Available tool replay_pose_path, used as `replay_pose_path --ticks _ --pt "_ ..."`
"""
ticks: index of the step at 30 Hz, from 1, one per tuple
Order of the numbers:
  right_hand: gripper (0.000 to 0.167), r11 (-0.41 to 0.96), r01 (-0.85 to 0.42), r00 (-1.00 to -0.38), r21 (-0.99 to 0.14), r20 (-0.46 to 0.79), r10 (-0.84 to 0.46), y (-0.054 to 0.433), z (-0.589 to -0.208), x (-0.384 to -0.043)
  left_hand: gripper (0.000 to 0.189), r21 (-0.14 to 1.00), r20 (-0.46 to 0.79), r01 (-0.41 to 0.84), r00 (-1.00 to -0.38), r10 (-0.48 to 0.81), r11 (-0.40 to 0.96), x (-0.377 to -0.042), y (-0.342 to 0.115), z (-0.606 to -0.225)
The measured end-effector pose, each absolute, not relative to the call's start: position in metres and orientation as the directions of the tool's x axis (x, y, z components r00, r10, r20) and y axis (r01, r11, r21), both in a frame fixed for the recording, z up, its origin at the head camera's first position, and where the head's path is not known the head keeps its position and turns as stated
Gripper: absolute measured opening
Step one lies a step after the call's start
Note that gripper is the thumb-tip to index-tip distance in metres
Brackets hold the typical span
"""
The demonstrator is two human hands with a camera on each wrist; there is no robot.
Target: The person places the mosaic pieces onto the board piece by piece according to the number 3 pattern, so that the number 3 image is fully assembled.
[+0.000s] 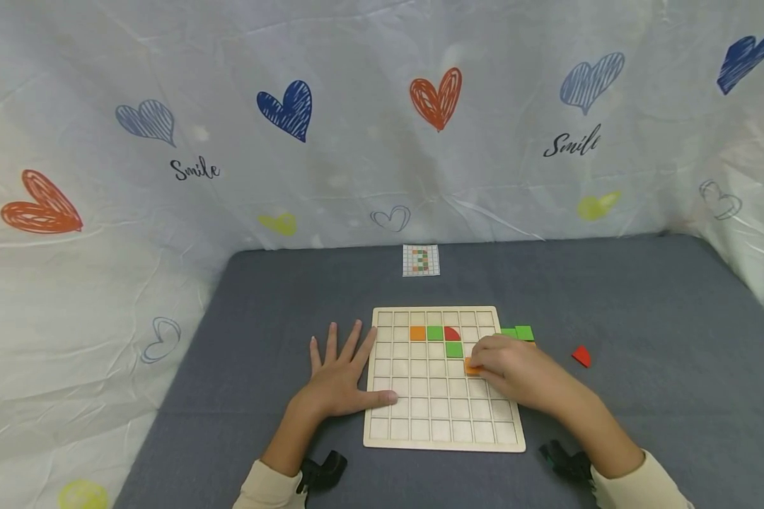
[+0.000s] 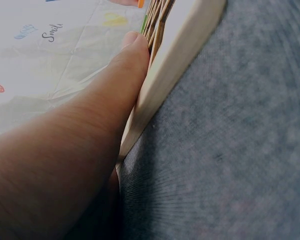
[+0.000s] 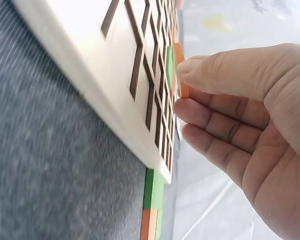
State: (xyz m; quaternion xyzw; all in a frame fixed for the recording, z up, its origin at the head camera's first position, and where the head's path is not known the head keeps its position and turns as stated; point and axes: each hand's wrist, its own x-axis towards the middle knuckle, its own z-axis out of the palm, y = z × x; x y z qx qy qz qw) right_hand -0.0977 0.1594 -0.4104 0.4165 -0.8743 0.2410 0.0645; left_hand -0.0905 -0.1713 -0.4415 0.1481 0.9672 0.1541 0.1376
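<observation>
A wooden grid board [image 1: 420, 428] lies on the dark grey cloth. On its upper rows sit an orange square tile [image 1: 417, 333], a green square tile [image 1: 435, 333], a red quarter-circle tile [image 1: 451, 334] and, one row lower, another green tile [image 1: 454, 350]. My right hand [image 1: 522, 371] pinches an orange tile [image 3: 179, 70] between thumb and fingers, just above the board's right half. With fingers spread, my left hand [image 1: 337, 382] rests at the board's left edge, its thumb [image 2: 132, 55] lying over the rim.
Green tiles [image 1: 523, 332] lie off the board's upper right corner, partly behind my right hand, with orange beside them. Farther right is a red quarter-circle tile [image 1: 582, 356]. A small printed card [image 1: 421, 261] with a coloured grid pattern lies beyond the board, before a white curtain [image 1: 356, 141].
</observation>
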Motion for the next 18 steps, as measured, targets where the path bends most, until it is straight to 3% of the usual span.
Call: replay_pose_path --ticks 18 --pt "0.020 0.541 -0.767 -0.630 -0.345 0.242 -0.738 0.140 -0.409 -0.102 0.116 0.333 -0.226 0.240 -0.919 0.324 0.912 -0.091 -0.171 -0.442"
